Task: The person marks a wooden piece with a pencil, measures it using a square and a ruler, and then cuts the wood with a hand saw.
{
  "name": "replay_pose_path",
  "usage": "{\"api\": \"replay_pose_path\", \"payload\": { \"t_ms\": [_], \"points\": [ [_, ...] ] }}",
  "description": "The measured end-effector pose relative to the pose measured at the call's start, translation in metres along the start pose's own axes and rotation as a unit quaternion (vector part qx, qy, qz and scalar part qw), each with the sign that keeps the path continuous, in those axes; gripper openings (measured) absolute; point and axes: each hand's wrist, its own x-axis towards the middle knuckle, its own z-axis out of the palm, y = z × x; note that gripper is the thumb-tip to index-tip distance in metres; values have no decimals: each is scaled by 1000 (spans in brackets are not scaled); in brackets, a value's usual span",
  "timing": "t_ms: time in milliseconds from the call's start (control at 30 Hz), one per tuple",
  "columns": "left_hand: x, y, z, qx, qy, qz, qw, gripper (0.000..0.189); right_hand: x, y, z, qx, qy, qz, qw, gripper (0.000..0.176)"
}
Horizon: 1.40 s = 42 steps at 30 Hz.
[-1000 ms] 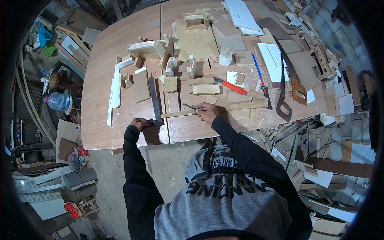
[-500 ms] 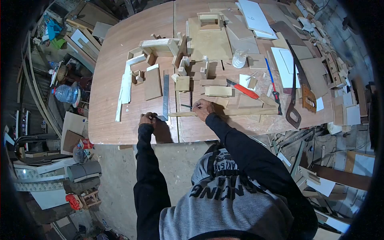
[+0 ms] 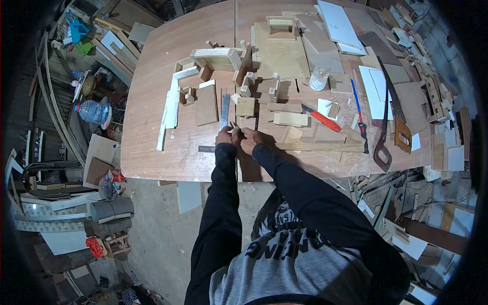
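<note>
My left hand [image 3: 223,136] rests on the blade of a steel square [image 3: 225,108], whose short leg [image 3: 207,149] lies flat on the brown wooden table [image 3: 152,101]. Right beside it, almost touching, my right hand [image 3: 250,140] grips a thin dark pencil [image 3: 234,125] at the left end of a long wooden strip [image 3: 317,146]. The strip runs to the right across the tabletop. Both sleeves are black, and my fingers hide the point where the square and the strip meet.
Wood blocks and offcuts [image 3: 244,96] crowd the table behind my hands. A red-handled cutter [image 3: 324,120], a blue-shafted tool [image 3: 358,104], a handsaw [image 3: 387,137] and a clear plastic cup [image 3: 318,78] lie to the right. Boards and scrap cover the floor; a water bottle [image 3: 93,112] stands left.
My left hand has left the square's short leg and slid right onto the blade, next to my right hand. The right hand has shifted slightly left along the strip.
</note>
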Motion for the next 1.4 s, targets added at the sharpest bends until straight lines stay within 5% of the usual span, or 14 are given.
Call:
{"api": "replay_pose_path", "payload": {
  "t_ms": [67, 267, 433, 533, 600, 667, 767, 900, 1033, 1133, 1200, 1233, 1300, 1400],
  "points": [
    [5, 10, 10, 33, 25, -8, 999, 41, -3, 4, 4, -76, 42, -21, 996, 36],
    [21, 7, 15, 29, 15, -3, 999, 34, -3, 18, -10, 70, -62, 11, 996, 47],
    [6, 13, 5, 102, 52, 33, 993, 27, -22, 16, -29, 179, -38, -73, 980, 33],
    [2, 7, 1, 162, 50, 5, 985, 23, -36, 30, -59, 254, -95, -41, 962, 22],
    [2, -3, 5, 213, 66, 6, 975, 22, -56, 24, -98, 45, -39, 0, 998, 24],
    [5, -12, 9, 254, 58, 11, 965, 26, -72, 28, -125, 116, 7, 23, 993, 29],
    [-5, -13, 15, 202, 172, 87, 960, 25, -81, 72, -146, -20, 95, -51, 994, 28],
    [-50, 23, 25, 119, 158, 248, 948, 26, -101, 99, -175, -171, 280, -122, 937, 24],
    [-94, 69, 56, 57, 49, 357, 931, 23, -124, 124, -197, -149, 295, -100, 938, 18],
    [-110, 87, 90, 96, -6, 373, 923, 28, -137, 138, -201, 47, 276, -70, 957, 17],
    [-125, 107, 101, 100, -33, 425, 899, 33, -142, 150, -198, 396, 289, 40, 871, 20],
    [-130, 112, 109, 98, -33, 425, 899, 33, -150, 153, -200, 394, 290, 40, 871, 20],
    [-135, 121, 124, 153, -68, 450, 877, 36, -163, 161, -206, 56, 290, 25, 955, 20],
    [-135, 123, 160, 160, -51, 463, 870, 38, -180, 153, -217, 16, 281, 108, 953, 22]
  ]
}}
